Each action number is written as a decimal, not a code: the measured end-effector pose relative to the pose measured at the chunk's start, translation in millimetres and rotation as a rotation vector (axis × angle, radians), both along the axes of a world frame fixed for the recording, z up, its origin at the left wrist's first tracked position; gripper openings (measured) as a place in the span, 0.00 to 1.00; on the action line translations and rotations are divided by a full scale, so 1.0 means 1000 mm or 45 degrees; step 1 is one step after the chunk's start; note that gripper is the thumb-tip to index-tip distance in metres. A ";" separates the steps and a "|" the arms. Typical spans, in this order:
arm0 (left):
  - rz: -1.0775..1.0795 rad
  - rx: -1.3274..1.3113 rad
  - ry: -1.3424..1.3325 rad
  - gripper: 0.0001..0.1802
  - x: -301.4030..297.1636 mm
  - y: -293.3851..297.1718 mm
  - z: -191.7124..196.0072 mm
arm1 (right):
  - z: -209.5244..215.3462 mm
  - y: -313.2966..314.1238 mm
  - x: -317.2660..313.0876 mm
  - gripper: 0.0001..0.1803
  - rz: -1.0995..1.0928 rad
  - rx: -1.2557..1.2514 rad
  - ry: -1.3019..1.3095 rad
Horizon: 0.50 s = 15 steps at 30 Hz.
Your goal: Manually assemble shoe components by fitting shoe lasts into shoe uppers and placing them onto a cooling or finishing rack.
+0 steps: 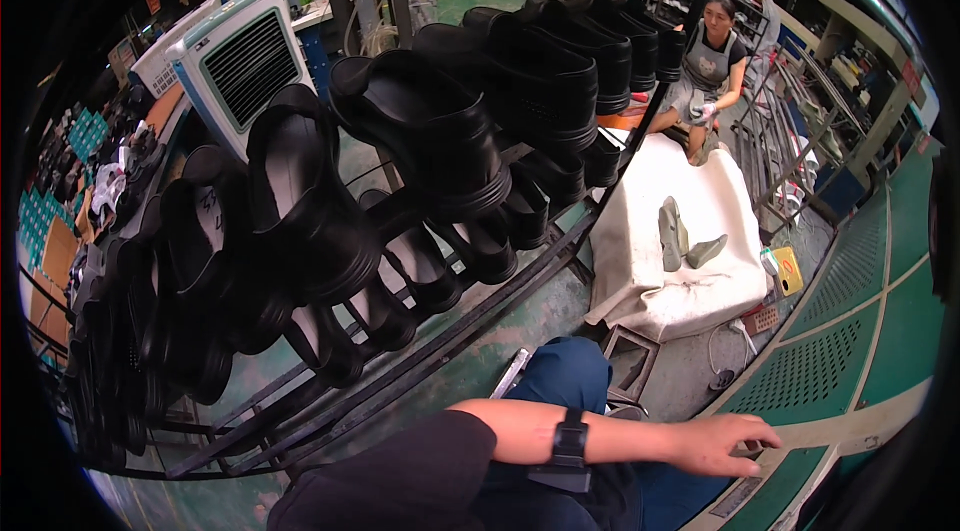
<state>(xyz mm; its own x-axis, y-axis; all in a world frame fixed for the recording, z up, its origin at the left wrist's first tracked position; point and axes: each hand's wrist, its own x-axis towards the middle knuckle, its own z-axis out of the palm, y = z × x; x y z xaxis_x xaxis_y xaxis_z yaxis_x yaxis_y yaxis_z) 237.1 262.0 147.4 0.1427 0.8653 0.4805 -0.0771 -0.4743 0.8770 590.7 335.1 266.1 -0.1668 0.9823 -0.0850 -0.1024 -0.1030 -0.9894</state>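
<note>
My left hand [718, 443] reaches across my body to the right, a black watch [569, 439] on its wrist. Its fingers are stretched out and lie on the pale rim [850, 426] of a green perforated work surface [830, 351]; nothing shows in its grip. My blue trouser leg [565, 371] is just above the forearm. My right hand is out of view. A slanted metal rack [470, 326] loaded with several black shoes [300, 201] fills the left and middle.
A white cloth-covered table [640, 231] with two grey shoe pieces [675, 231] stands ahead. A seated person in a grey apron [708, 61] works behind it. A white air cooler [245, 56] is at back left, with metal shelving further behind.
</note>
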 end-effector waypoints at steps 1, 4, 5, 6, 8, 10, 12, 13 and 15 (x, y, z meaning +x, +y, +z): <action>-0.207 -0.064 -0.187 0.37 0.023 0.013 0.006 | -0.002 0.002 -0.018 0.15 0.064 0.014 0.080; -0.695 -0.275 -0.558 0.47 0.061 0.009 0.030 | -0.015 0.013 -0.055 0.18 0.232 0.070 0.312; -0.923 -0.431 -0.744 0.51 0.065 0.003 0.033 | -0.024 0.018 -0.066 0.19 0.299 0.081 0.390; -0.859 -0.350 -0.735 0.52 0.076 0.008 0.018 | -0.035 0.025 -0.080 0.20 0.374 0.084 0.471; -0.551 -0.319 -0.725 0.53 0.082 -0.006 -0.045 | -0.070 0.044 -0.109 0.23 0.546 0.080 0.649; -0.615 -0.773 -0.887 0.54 0.075 -0.041 -0.050 | -0.095 0.050 -0.097 0.23 0.457 0.107 0.647; -0.511 -1.064 -1.169 0.53 0.053 -0.064 -0.094 | -0.176 0.057 -0.138 0.19 0.234 -0.194 0.470; -0.244 -1.314 -1.379 0.44 0.048 -0.069 -0.102 | -0.202 0.051 -0.158 0.16 0.154 -0.375 0.395; -0.778 -1.078 -1.797 0.30 0.030 -0.077 -0.161 | -0.252 0.053 -0.176 0.16 0.149 -0.691 0.370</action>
